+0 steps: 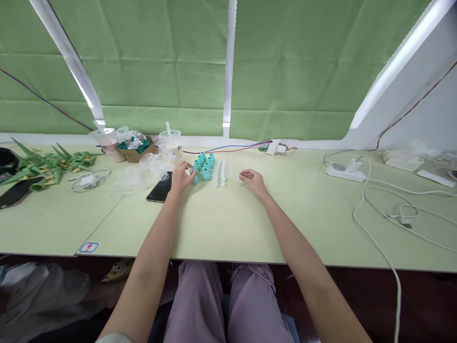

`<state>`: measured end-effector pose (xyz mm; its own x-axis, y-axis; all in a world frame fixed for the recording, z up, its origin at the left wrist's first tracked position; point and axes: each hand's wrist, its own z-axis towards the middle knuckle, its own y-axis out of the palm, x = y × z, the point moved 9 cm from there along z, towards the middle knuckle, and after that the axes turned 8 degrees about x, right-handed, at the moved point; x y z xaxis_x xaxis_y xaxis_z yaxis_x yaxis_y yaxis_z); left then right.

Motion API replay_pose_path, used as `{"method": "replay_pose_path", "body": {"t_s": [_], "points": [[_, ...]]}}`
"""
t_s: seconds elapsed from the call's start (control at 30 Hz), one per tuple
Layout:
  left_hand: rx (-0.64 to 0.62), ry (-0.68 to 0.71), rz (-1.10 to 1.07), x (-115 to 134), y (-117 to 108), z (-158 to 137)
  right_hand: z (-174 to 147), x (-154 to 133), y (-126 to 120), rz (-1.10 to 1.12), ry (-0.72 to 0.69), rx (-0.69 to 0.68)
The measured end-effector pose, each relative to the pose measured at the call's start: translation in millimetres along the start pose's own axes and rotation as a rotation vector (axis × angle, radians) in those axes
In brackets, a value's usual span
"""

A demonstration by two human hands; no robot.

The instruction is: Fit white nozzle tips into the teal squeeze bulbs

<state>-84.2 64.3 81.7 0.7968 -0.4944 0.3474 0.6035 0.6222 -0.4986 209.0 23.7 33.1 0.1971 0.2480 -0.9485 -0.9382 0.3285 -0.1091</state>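
Turquoise bottles [206, 174] stand close together on the surface [221, 224], so the left hand [183, 176] would do well to steady only the near-left bottle [195, 179], lightly, without nudging its neighbours; its fingers curl at that bottle, though whether they grip I cannot tell. The right hand [253, 180], just right of the white pieces [223, 174], has its fingers pinched on a white bit [239, 177], best kept at the tips. The bottles point mouth up, long axes vertical, their rows running away from the person; the bit's axis is too small to read.
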Motion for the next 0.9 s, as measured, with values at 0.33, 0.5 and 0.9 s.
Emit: {"method": "replay_pose_path", "body": {"t_s": [0.33, 0.5, 0.9], "points": [[0.197, 0.13, 0.044, 40.1, -27.0, -1.1, -2.0, -1.9, 8.0, 0.125, 0.046, -0.016], [-0.109, 0.424, -0.041, 114.0, 19.6, -19.3, -13.0, -15.2, 28.3, 0.25, 0.035, -0.037], [0.044, 0.463, -0.059, 135.7, 33.3, -33.9, -17.3, -15.7, 30.3, 0.333, 0.004, 0.041]]}}
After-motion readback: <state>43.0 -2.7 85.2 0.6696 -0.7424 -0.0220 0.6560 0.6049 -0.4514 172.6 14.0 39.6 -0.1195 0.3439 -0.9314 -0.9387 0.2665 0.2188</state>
